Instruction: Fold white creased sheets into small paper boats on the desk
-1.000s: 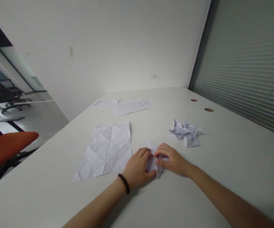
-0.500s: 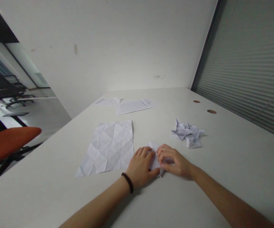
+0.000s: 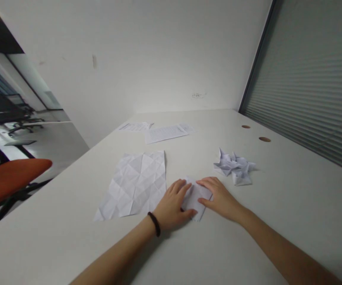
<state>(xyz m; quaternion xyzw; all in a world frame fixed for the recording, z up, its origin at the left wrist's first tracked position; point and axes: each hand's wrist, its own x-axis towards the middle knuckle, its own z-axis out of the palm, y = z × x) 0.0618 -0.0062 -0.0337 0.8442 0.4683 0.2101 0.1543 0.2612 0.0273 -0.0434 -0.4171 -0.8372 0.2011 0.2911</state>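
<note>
A small folded piece of white paper [image 3: 197, 198] lies flat on the white table [image 3: 248, 245] between my hands. My left hand [image 3: 172, 206], with a dark band on the wrist, rests on the paper's left side, fingers stretched forward and thumb along its near edge. My right hand [image 3: 218, 196] lies flat on the paper's right side, fingers pointing left and pressing it down. Neither hand lifts the paper.
A creased, unfolded white sheet [image 3: 135, 184] lies left of my hands. A crumpled folded paper shape [image 3: 234, 166] sits to the right and farther back. Printed sheets [image 3: 165, 132] lie at the far end near the wall. An orange chair [image 3: 7, 184] stands off the table's left edge.
My right hand's fingers went from pinching the paper's edge to lying flat on it. The paper now lies flatter and shows more between my hands. My left hand stayed put.
</note>
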